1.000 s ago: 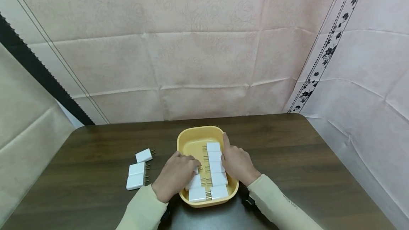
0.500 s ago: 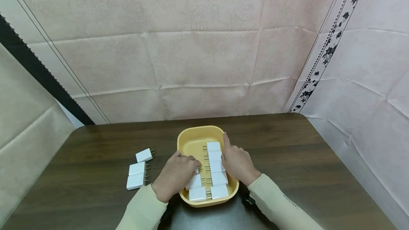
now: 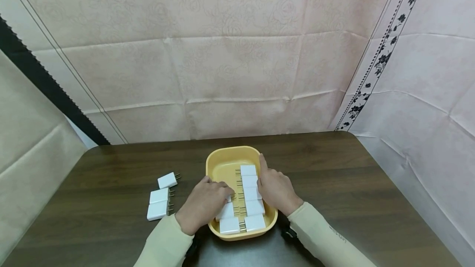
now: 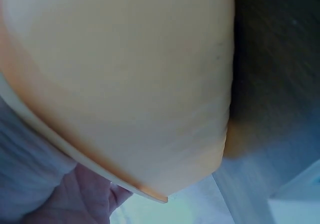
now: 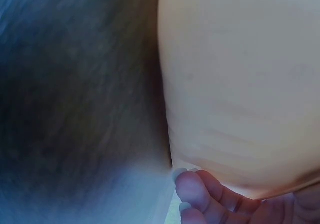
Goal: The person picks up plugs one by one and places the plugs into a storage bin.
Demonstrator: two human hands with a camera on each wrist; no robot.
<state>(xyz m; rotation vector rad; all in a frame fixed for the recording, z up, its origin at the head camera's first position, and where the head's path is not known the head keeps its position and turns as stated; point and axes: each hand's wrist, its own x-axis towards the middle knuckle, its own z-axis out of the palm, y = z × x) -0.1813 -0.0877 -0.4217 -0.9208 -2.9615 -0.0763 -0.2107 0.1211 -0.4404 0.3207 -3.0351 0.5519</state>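
A yellow tray [image 3: 227,150] lies on the table with white plug adapters in two columns, their metal pins facing inward. My left hand [image 3: 205,205] reaches over its left rim, fingers curled onto a plug adapter [image 3: 228,198] that they mostly hide. Below it in that column sit more adapters [image 3: 229,225]. My right hand [image 3: 278,190] grips the right rim, beside the right column of adapters [image 3: 254,207]. In the right wrist view, curled fingertips [image 5: 192,186] touch the tray wall [image 5: 240,94]. The tray's wall [image 4: 130,84] fills much of the left wrist view.
Left of the tray, three loose white adapters [image 3: 158,195] lie on the dark wooden table [image 3: 111,201], pins pointing right. Pale patterned cloth [image 3: 230,69] hangs behind and at both sides of the table.
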